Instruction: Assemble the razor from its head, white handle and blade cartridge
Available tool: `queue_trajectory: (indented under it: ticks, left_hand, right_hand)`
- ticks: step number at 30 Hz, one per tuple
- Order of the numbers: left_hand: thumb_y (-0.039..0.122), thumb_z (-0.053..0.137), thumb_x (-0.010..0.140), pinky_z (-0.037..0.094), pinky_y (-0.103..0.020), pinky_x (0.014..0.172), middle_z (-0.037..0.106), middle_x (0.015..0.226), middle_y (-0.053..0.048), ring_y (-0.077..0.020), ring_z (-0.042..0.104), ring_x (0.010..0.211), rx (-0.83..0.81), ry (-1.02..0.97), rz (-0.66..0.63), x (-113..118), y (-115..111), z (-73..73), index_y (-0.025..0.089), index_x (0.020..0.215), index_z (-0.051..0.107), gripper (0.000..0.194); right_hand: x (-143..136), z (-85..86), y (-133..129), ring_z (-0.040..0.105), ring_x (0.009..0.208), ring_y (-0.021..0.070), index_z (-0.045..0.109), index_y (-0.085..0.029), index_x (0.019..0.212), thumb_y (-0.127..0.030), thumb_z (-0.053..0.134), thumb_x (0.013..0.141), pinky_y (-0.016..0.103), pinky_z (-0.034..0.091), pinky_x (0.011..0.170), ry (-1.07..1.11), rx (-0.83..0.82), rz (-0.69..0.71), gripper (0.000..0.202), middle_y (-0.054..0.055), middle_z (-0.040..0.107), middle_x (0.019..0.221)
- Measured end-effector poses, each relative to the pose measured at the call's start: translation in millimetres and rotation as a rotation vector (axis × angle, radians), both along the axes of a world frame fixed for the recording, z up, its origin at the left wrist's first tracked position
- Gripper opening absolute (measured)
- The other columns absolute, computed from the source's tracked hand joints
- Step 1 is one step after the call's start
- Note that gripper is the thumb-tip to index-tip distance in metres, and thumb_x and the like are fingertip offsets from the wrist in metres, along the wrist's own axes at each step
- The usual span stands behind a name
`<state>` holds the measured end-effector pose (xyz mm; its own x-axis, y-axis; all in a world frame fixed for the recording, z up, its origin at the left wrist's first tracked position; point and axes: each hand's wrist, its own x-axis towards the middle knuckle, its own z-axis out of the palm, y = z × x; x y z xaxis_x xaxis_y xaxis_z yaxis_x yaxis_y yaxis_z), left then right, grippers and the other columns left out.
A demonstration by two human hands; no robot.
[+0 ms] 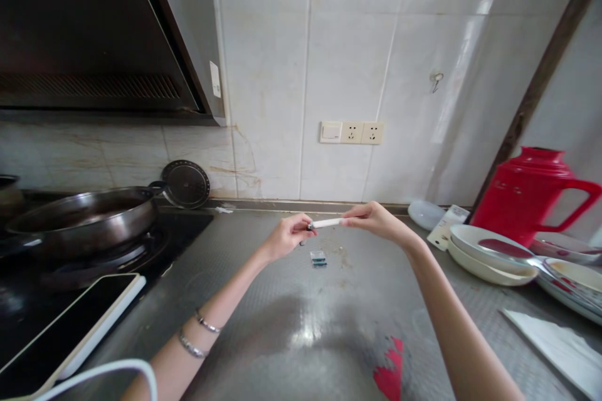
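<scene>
Over the metal counter, my left hand (293,232) pinches a small dark and silvery piece (310,227) at the left end of a slim white stick (327,223). The stick's other end is between the thumb and fingers of my right hand (371,220). It lies almost level between both hands, and its kind does not show. Whether the small piece is joined to the stick, I cannot tell. Just below my hands, a small clear and teal item (318,258) rests on the counter.
On the left are a steel pan (89,219) on the stove and a phone (70,332) with a white cable (113,366). A red thermos jug (531,194), stacked dishes (489,269) and a white sheet (559,348) stand or lie right. A red scrap (390,376) is near the front.
</scene>
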<state>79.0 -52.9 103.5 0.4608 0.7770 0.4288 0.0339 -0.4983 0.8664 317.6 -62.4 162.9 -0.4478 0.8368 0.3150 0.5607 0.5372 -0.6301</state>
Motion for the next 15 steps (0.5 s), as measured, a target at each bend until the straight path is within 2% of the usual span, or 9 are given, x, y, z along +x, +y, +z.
queue_trajectory:
  ticks: [3, 7, 12, 15]
  left_hand:
    - [0.026, 0.062, 0.072, 0.038, -0.020, 0.058, 0.066, 0.081, -0.006, -0.0106, 0.056, 0.068, -0.003, -0.001, 0.001, -0.1, 0.7, -1.0, 0.014, 0.080, 0.053, 0.017]
    - [0.024, 0.060, 0.073, 0.037, -0.019, 0.055, 0.065, 0.081, -0.006, -0.0098, 0.055, 0.065, 0.002, 0.017, -0.005, -0.1, 0.5, -1.7, 0.013, 0.084, 0.055, 0.016]
    - [0.022, 0.061, 0.072, 0.041, -0.020, 0.061, 0.066, 0.084, -0.007, -0.0124, 0.059, 0.074, 0.004, 0.012, -0.001, 0.3, -1.1, -0.4, 0.013, 0.085, 0.055, 0.017]
    - [0.022, 0.061, 0.072, 0.042, -0.021, 0.063, 0.066, 0.083, -0.006, -0.0122, 0.059, 0.074, 0.014, 0.022, -0.003, -0.5, -1.3, 0.5, 0.013, 0.085, 0.056, 0.016]
  right_hand:
    - [-1.1, 0.4, -0.8, 0.054, 0.068, 0.0178, 0.073, -0.014, 0.083, -0.052, 0.058, 0.069, 0.025, 0.039, 0.059, 0.007, 0.017, -0.032, 0.044, 0.005, 0.067, 0.074]
    - [-5.6, 2.0, -3.5, 0.054, 0.067, 0.0166, 0.073, -0.016, 0.084, -0.052, 0.057, 0.071, 0.024, 0.038, 0.057, -0.034, 0.057, -0.006, 0.042, 0.003, 0.067, 0.072]
    - [-3.8, 3.0, -3.7, 0.057, 0.072, 0.0194, 0.073, -0.016, 0.082, -0.051, 0.058, 0.071, 0.026, 0.039, 0.064, -0.035, 0.106, -0.112, 0.039, 0.004, 0.068, 0.076]
    - [-4.3, 4.7, -5.8, 0.057, 0.074, 0.0197, 0.073, -0.016, 0.084, -0.051, 0.057, 0.071, 0.026, 0.040, 0.064, -0.034, 0.090, -0.053, 0.040, 0.005, 0.069, 0.080]
